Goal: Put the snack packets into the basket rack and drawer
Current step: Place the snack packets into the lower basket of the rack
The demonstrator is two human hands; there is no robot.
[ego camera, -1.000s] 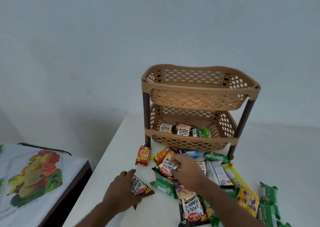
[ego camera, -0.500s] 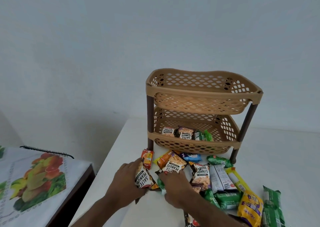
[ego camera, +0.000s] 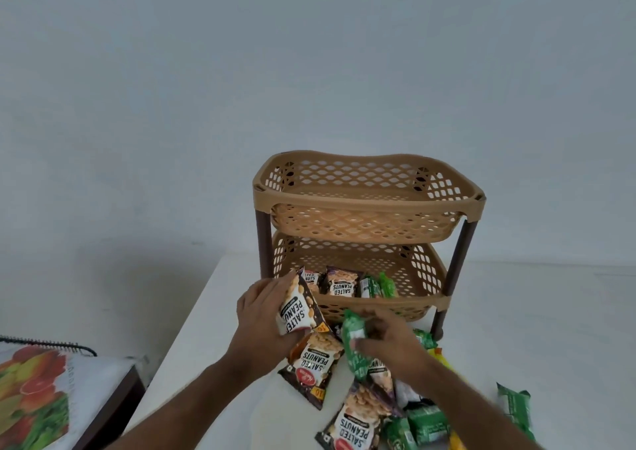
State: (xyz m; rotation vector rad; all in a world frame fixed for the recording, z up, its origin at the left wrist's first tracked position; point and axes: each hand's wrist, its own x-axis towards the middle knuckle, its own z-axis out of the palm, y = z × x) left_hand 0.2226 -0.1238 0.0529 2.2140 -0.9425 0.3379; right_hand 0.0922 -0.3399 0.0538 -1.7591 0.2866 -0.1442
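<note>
A tan two-tier basket rack (ego camera: 368, 202) with brown legs stands on the white table (ego camera: 537, 319). Its lower basket (ego camera: 423, 277) holds salted peanuts packets (ego camera: 342, 282) and green packets (ego camera: 380, 286); the upper basket shows nothing inside. My left hand (ego camera: 261, 325) grips a salted peanuts packet (ego camera: 297, 307), lifted just in front of the lower basket's left end. My right hand (ego camera: 392, 344) grips a green packet (ego camera: 354, 343) above the pile. Loose packets (ego camera: 315, 363) lie on the table under and in front of both hands. No drawer is in view.
More green and yellow packets (ego camera: 514, 406) lie at the right front of the table. A lower side table with a fruit-print cover (ego camera: 38, 391) stands to the left, across a gap. A plain wall rises behind the rack.
Both hands have lifted off the table toward the lower basket. The left hand raised its peanuts packet, and the right hand picked up a green packet from the pile.
</note>
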